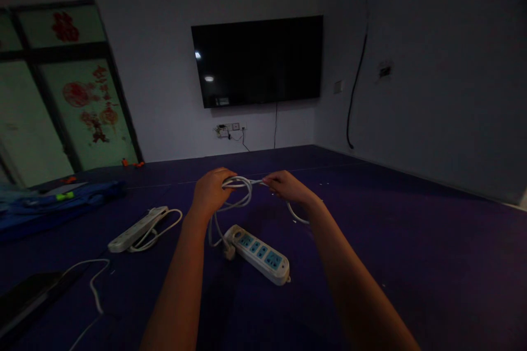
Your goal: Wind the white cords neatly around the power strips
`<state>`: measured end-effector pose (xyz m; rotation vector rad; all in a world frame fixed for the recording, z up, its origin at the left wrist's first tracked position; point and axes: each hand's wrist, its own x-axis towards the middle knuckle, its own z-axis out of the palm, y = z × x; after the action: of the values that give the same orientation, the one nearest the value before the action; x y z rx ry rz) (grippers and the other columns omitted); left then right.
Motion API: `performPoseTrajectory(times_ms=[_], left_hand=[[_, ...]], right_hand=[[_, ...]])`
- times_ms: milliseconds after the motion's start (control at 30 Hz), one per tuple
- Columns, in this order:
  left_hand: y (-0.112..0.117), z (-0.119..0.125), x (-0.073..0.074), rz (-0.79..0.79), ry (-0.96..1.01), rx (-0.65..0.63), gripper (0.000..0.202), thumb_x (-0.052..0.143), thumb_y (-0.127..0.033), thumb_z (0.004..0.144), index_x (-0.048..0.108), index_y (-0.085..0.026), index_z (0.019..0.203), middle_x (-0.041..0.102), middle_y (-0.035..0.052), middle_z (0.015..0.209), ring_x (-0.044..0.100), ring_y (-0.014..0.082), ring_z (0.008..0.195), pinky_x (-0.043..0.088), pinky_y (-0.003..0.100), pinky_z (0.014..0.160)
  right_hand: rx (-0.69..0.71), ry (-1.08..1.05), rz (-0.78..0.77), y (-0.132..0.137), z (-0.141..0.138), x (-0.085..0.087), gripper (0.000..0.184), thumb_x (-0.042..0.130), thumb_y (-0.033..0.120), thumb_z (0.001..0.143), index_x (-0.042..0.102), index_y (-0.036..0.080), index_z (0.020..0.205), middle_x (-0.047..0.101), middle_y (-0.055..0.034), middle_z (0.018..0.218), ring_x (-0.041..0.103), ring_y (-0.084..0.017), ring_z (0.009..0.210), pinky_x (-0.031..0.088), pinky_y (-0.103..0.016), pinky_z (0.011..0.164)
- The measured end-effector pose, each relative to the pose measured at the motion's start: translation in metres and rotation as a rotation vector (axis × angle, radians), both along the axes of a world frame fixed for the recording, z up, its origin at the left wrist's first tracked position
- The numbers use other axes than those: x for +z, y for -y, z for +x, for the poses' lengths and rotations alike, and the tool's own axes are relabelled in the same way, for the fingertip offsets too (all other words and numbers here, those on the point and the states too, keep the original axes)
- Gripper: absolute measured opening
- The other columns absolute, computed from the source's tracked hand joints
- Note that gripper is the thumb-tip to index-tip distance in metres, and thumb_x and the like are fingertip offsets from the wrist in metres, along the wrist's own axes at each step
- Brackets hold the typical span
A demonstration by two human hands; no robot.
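A white power strip [259,253] with blue sockets lies on the purple floor in front of me. Its white cable [241,197] rises from the strip in loops. My left hand [212,191] is closed around the coiled loops of that cable. My right hand [288,186] pinches the same cable a little to the right, and a stretch of it runs taut between both hands. Another bit of cable curves down under my right wrist.
A second white power strip [138,228] with its cord lies to the left. A thin white wire [95,284] and a dark flat object [28,296] sit at lower left. Blue fabric [57,205] lies by the glass door. A black television [259,60] hangs on the wall.
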<state>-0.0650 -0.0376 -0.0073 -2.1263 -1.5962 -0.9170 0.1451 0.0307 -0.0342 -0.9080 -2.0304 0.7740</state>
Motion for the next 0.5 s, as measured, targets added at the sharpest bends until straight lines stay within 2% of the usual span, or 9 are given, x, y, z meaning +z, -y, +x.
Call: performPoseTrajectory(times_ms=[167,367,500], left_hand=[[-0.0038,0.0030,-0.0044,-0.062,0.002,-0.051,0.030,0.054,-0.017,0.076,0.067,-0.024,0.102,0.069,0.0010,0.106,0.062,0.0184,0.097,0.046,0.027,0.083],[-0.0050,-0.0012,-0.0057,-0.091,-0.035,-0.071,0.030,0.057,-0.017,0.075,0.068,-0.024,0.102,0.067,0.0029,0.102,0.061,0.0188,0.093,0.045,0.029,0.079],[-0.0102,-0.0031,-0.0070,-0.059,0.024,-0.121,0.033,0.063,-0.019,0.072,0.066,-0.021,0.104,0.063,0.0046,0.099,0.060,0.0176,0.088,0.045,0.028,0.077]], right_hand=[[0.024,-0.013,-0.088,0.0014,0.0008,-0.0030,0.037,0.050,0.047,0.077,0.062,0.012,0.077,0.037,0.0067,0.048,0.033,-0.005,0.040,0.025,-0.020,0.040],[0.128,-0.003,-0.171,0.0011,0.0047,-0.0059,0.039,0.056,0.048,0.077,0.065,0.010,0.082,0.036,0.0074,0.047,0.031,-0.004,0.040,0.026,-0.019,0.040],[0.105,-0.029,-0.219,0.0003,0.0062,-0.0047,0.038,0.057,0.045,0.078,0.067,0.009,0.087,0.035,0.0074,0.047,0.030,-0.004,0.041,0.024,-0.019,0.040]])
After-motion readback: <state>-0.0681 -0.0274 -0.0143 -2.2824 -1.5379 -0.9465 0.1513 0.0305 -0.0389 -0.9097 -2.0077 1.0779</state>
